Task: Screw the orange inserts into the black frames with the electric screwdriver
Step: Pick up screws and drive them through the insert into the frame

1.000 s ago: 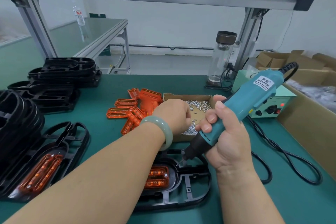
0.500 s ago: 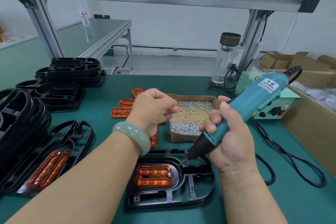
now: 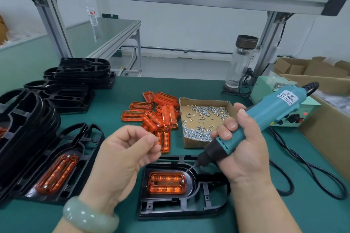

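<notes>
Over the near black plastic frame, left hand, back from the cardboard box, pinches something tiny (likely the next screw); right hand grips teal electric screwdriver.

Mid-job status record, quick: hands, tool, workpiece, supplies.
left hand: raised, fingers pinched together; contents too small to see
right hand: grips screwdriver
bit: tip by insert's upper right corner; contact unclear
insert: seated in frame
screw box: behind frame, screws inside
spare inserts: piled left of box
</notes>
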Demonstrator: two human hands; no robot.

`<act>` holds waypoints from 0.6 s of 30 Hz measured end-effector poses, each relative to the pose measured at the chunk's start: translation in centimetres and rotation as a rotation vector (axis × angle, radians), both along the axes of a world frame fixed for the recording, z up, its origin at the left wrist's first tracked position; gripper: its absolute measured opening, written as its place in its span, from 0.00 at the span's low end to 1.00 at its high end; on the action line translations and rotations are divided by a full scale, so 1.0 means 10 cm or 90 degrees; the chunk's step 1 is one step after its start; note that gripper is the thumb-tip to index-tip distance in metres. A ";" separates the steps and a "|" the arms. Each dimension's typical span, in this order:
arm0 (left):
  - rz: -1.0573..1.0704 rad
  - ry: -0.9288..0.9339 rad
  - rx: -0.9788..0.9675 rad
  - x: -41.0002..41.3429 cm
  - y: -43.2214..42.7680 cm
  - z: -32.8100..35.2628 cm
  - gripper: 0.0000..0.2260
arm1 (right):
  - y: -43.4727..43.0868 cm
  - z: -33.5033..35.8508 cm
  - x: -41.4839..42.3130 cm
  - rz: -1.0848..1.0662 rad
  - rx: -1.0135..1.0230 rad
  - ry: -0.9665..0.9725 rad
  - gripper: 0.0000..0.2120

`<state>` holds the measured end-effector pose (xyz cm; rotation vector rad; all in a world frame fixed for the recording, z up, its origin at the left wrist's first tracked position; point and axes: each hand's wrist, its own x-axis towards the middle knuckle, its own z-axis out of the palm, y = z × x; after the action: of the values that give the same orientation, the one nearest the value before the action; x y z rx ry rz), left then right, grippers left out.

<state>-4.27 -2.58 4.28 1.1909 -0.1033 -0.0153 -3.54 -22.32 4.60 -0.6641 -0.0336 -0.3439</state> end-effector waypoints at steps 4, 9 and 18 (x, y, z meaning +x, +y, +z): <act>-0.002 0.026 -0.009 0.06 0.02 -0.03 0.05 | 0.06 0.01 -0.01 -0.003 0.045 0.001 0.07; -0.025 0.064 0.003 0.04 0.01 -0.09 0.07 | 0.10 0.02 0.00 -0.022 0.099 -0.001 0.10; -0.028 0.099 0.092 -0.08 -0.15 -0.06 0.09 | 0.12 0.03 -0.01 -0.044 0.164 -0.009 0.09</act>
<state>-5.10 -4.11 3.70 1.3272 0.0087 -0.1562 -3.66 -21.11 4.93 -0.4083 0.0209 -0.4113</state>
